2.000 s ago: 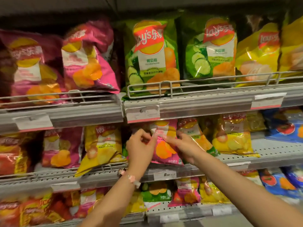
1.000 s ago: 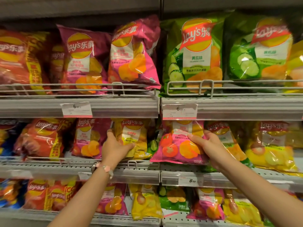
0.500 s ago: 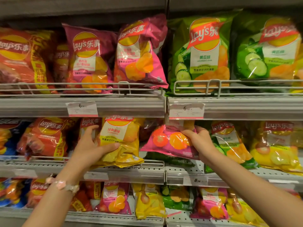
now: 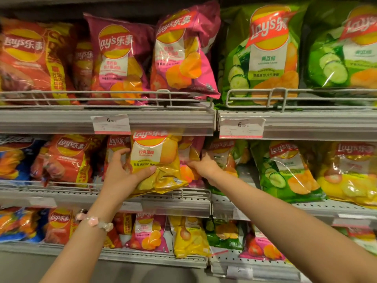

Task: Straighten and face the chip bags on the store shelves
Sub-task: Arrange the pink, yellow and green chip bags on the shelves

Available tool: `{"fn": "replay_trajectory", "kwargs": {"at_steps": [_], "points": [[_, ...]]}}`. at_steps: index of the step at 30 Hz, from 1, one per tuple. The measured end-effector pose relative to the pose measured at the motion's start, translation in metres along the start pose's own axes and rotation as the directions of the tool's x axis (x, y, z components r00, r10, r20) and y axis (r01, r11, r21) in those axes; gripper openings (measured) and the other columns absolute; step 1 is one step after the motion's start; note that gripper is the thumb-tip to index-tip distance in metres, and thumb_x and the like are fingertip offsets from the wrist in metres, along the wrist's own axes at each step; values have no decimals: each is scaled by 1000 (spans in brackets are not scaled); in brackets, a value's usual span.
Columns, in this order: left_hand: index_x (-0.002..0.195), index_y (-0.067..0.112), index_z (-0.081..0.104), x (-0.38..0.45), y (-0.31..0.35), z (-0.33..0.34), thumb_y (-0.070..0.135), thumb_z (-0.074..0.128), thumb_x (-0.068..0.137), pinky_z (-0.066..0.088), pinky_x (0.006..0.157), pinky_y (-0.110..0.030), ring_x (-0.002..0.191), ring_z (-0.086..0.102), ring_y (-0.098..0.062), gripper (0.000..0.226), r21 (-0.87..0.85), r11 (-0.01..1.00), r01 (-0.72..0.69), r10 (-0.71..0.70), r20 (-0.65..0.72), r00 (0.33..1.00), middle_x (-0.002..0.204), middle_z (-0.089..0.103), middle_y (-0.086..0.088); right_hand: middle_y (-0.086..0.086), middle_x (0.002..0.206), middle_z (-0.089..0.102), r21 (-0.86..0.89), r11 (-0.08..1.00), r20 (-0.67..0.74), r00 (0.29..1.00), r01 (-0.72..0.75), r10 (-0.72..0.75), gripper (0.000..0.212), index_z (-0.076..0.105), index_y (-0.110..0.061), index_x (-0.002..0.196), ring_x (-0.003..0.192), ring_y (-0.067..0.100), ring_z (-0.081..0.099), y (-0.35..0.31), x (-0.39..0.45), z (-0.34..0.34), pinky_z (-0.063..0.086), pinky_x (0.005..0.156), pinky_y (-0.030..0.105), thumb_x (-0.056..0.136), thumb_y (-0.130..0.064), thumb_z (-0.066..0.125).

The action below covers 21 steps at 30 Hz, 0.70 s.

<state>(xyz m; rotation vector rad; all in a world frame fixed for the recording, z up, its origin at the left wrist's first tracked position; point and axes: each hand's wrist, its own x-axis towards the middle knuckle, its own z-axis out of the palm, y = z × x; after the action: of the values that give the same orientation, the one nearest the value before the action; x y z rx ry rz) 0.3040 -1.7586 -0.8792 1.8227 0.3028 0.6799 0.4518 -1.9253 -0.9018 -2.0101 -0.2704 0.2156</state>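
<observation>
Presently, left hand (image 4: 120, 176) fingers clamp one yellow bag (image 4: 157, 162); right hand (image 4: 205, 165) fingers pinch one pink bag (image 4: 189, 158) behind it.

Single head-worn view, wide-angle, close to the middle shelf rail (image 4: 106, 193) and facing it nearly square-on. Aimed forward and slightly down: one tier above that rail and one below it both in frame, the tier above cut off at its top edge. Lines bowed toward the frame borders by the lens. Both forearms entering from the bottom edge, reaching up and away toward the rail. No second view, so nothing shared.
</observation>
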Motion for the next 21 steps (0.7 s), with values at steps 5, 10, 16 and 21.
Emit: {"fn": "replay_trajectory", "kwargs": {"at_steps": [5, 10, 16, 21], "points": [[120, 25, 43, -10, 1, 15, 14, 86, 63, 49, 76, -24, 97, 62, -12, 72, -45, 999, -11, 13, 51, 999, 114, 62, -3, 11, 127, 58, 74, 996, 35, 998, 40, -43, 66, 36, -7, 141, 115, 27, 56, 6, -8, -3, 48, 96, 34, 86, -30, 67], [123, 24, 39, -32, 2, 46, 27, 86, 54, 53, 78, -24, 93, 65, -7, 83, -71, 997, -27, 39, 168, 985, 107, 62, 0, -2, 119, 63, 509, 853, 28, 989, 112, -146, 44, 50, -19, 127, 115, 20, 58, 21, -58, -39, 47, 97, 35, 93, -47, 48], [127, 23, 37, -39, 14, 105, 14, 89, 61, 52, 91, -33, 100, 63, -8, 84, -85, 992, -93, 112, 266, 957, 114, 59, -3, 1, 127, 60, 544, 831, 41, 986, 115, -163, 94, 37, -18, 136, 108, 13, 63, 21, -96, -76, 53, 93, 36, 57, -52, 73], [132, 28, 38, -46, 26, 134, 49, 91, 43, 55, 70, -23, 89, 67, -5, 106, -120, 991, 62, -3, 434, 901, 111, 62, -1, 3, 109, 70, 546, 831, -47, 994, 104, -94, 63, 48, -13, 128, 94, 18, 70, 46, -100, -118, 58, 80, 34, 73, -21, 78]]}}
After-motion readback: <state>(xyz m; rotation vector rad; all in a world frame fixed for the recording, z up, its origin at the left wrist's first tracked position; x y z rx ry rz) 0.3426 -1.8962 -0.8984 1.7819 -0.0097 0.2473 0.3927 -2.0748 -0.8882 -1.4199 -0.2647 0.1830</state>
